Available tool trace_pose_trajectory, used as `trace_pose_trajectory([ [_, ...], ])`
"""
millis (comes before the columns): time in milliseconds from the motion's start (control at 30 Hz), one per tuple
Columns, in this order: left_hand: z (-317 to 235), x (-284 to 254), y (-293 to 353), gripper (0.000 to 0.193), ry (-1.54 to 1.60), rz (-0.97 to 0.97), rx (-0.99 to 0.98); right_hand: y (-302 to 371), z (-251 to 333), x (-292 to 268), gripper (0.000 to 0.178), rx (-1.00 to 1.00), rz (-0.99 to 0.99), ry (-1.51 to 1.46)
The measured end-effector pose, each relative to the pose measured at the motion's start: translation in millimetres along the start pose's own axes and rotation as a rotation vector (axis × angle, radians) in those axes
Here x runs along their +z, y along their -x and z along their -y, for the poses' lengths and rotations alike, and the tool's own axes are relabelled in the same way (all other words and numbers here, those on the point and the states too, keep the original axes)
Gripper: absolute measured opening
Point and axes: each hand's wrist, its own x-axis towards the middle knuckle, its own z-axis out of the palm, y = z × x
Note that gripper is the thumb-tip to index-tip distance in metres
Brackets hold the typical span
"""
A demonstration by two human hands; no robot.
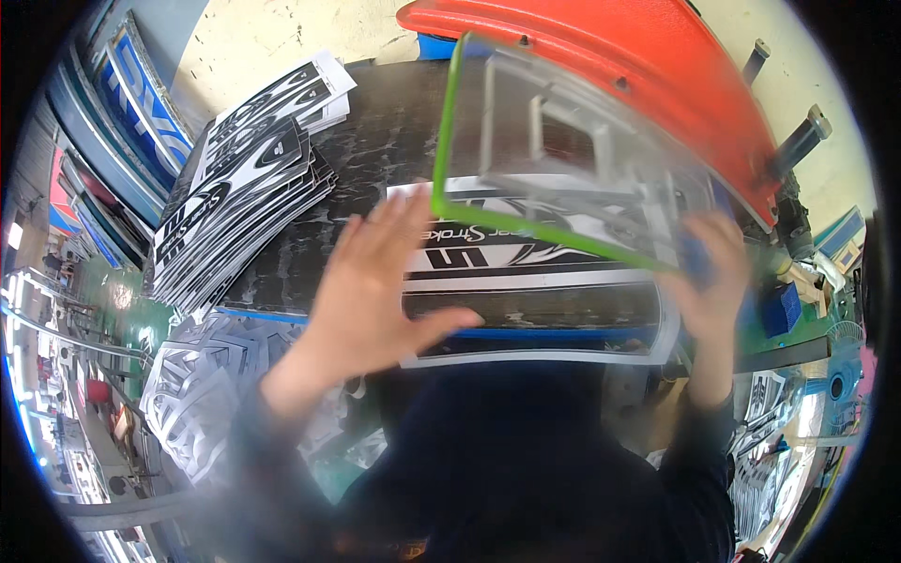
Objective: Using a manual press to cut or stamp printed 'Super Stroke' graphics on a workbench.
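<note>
Over streaked tabletop [389,103], right grip [716,283] holds clear green-edged panel [572,164].

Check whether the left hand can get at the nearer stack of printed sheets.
Likely yes: the left hand looks open, and nothing visibly blocks the dark tabletop between it and the nearer stack.

The green-rimmed panel [563,150] looks like clear, smooth plastic. The printed sheet [488,261] resembles flat paper, the red shell [648,70] glossy plastic; the tabletop [375,122] looks worn and streaked.
</note>
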Motion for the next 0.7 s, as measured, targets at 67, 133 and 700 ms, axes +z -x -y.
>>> trace_pose_trajectory([
  [67,22,-14,3,0.09,-0.007,0.077,-0.051,-3,6,6,0.06,0.013,0.046,0.001],
  [133,34,-15,9,0.089,-0.03,0.168,-0.107,-5,13,12,0.06,-0.074,0.104,0.056],
  [700,58,-7,22,0.091,0.33,0.063,-0.149,-12,35,42,0.056,-0.137,0.319,0.08],
])
